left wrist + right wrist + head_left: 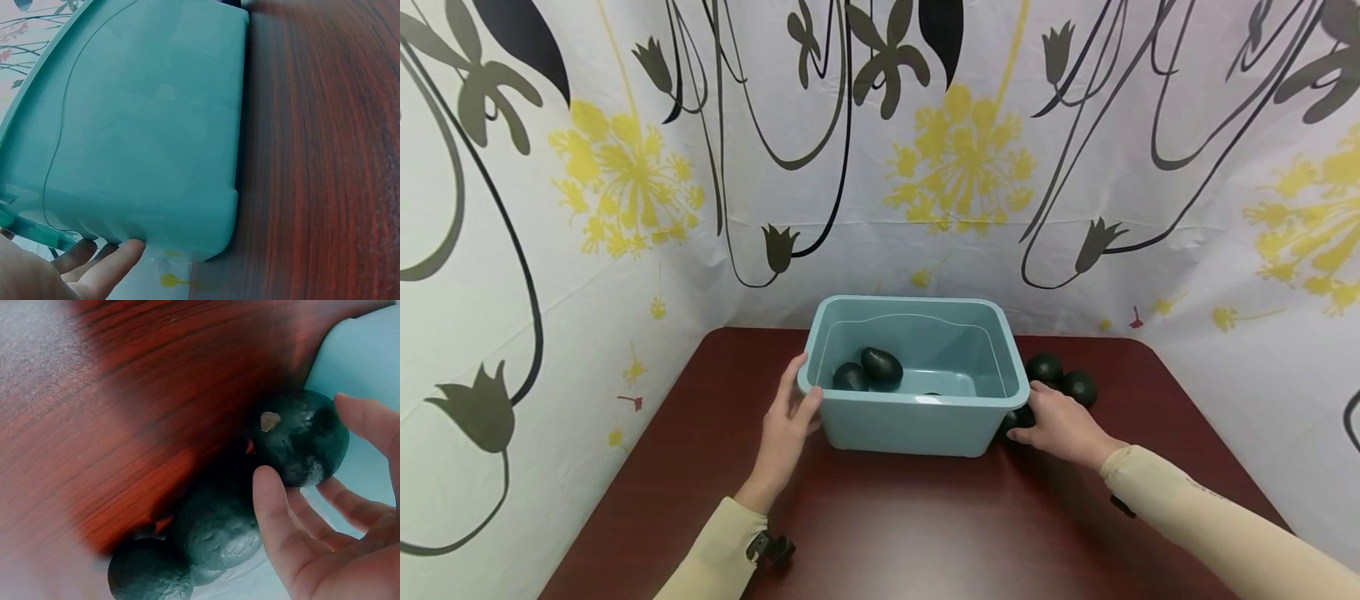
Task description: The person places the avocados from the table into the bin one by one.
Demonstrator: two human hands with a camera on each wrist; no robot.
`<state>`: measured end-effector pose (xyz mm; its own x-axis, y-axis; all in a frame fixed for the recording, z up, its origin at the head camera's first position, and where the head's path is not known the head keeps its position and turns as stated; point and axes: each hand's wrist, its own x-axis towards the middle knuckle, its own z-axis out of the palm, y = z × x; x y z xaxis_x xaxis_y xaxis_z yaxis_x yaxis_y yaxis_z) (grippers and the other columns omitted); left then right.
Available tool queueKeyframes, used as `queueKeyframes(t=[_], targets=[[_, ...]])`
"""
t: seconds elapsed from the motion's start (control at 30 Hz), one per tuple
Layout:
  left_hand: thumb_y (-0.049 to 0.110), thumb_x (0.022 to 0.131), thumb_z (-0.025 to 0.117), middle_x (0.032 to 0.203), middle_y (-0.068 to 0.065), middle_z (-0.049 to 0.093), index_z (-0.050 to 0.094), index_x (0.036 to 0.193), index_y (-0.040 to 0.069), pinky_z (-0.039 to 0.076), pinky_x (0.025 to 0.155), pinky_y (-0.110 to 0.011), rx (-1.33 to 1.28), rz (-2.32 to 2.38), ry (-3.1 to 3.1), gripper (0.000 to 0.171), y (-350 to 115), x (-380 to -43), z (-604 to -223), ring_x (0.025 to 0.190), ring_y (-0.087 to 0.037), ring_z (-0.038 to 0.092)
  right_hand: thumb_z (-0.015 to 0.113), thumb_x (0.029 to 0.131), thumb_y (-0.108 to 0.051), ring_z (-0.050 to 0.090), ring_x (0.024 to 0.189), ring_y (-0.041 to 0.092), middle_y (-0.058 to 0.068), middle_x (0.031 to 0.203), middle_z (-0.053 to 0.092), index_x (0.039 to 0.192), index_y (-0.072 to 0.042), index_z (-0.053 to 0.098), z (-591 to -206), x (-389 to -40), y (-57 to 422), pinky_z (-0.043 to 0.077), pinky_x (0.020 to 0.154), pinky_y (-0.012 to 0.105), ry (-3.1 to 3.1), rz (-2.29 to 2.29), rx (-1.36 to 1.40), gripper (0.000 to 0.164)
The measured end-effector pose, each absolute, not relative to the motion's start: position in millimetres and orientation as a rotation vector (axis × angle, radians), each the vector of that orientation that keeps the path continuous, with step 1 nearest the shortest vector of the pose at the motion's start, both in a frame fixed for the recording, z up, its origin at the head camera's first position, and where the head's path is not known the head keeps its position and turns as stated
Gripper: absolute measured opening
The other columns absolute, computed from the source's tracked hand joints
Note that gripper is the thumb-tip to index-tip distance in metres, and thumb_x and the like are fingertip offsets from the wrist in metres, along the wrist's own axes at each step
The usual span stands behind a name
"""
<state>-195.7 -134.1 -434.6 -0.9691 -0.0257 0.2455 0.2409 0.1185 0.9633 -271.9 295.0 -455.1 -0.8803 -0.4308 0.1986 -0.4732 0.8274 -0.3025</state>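
Observation:
A light blue plastic bin (910,429) stands on the table. Two dark green avocados (882,367) lie inside at the left, and a sliver of something dark shows just over the front rim. My left hand (786,429) touches the bin's front left corner with spread, nearly straight fingers; the left wrist view has the fingertips (134,247) against its wall. To the bin's right, my right hand (1063,425) holds an avocado (301,439) between thumb and fingers, close to the wall. Other avocados (215,528) sit right beside that hand on the table.
The dark red wood-grain table (880,533) extends in front of the bin. Behind and at both sides hangs a white cloth (850,200) with yellow and grey flowers. Two avocados (1078,387) show beyond my right hand in the head view.

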Motion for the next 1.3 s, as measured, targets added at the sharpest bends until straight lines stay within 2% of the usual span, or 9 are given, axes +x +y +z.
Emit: queueKeyframes(t=[0.4, 0.7, 1.03, 1.3], targets=[[0.036, 0.103, 0.059, 0.158, -0.011, 0.036, 0.029, 0.158, 0.033, 0.048, 0.094, -0.06, -0.23, -1.945, -2.184, 0.063, -135.0, -196.0, -434.6, 0.134, -0.033, 0.049, 0.09, 0.074, -0.037, 0.066, 0.104, 0.03, 0.016, 0.127, 0.061, 0.144, -0.011, 0.054, -464.4, -271.3, 291.8, 0.057, 0.08, 0.052, -2.876, 0.497, 0.697, 0.082], [0.037, 0.102, 0.06, 0.157, -0.013, 0.036, 0.03, 0.158, 0.031, 0.049, 0.093, -0.06, -0.235, -1.925, -2.192, 0.063, -134.4, -194.7, -432.8, 0.134, -0.035, 0.049, 0.09, 0.073, -0.038, 0.067, 0.102, 0.031, 0.016, 0.126, 0.061, 0.144, -0.012, 0.053, -472.6, -266.1, 291.3, 0.056, 0.081, 0.053, -2.881, 0.501, 0.72, 0.085], [0.037, 0.102, 0.06, 0.157, -0.012, 0.037, 0.03, 0.158, 0.031, 0.049, 0.092, -0.059, -0.231, -1.921, -2.192, 0.063, -134.7, -195.0, -434.0, 0.133, -0.033, 0.05, 0.09, 0.075, -0.031, 0.065, 0.105, 0.031, 0.016, 0.132, 0.058, 0.137, -0.008, 0.06, -474.4, -261.1, 292.4, 0.055, 0.086, 0.054, -2.896, 0.538, 0.695, 0.073], [0.038, 0.101, 0.061, 0.156, -0.012, 0.038, 0.031, 0.157, 0.032, 0.05, 0.091, -0.056, -0.224, -1.908, -2.196, 0.064, -134.6, -195.5, -433.5, 0.133, -0.033, 0.051, 0.09, 0.074, -0.033, 0.064, 0.106, 0.029, 0.013, 0.133, 0.058, 0.139, -0.011, 0.06, -473.5, -258.9, 295.4, 0.055, 0.083, 0.053, -2.898, 0.521, 0.685, 0.074]])
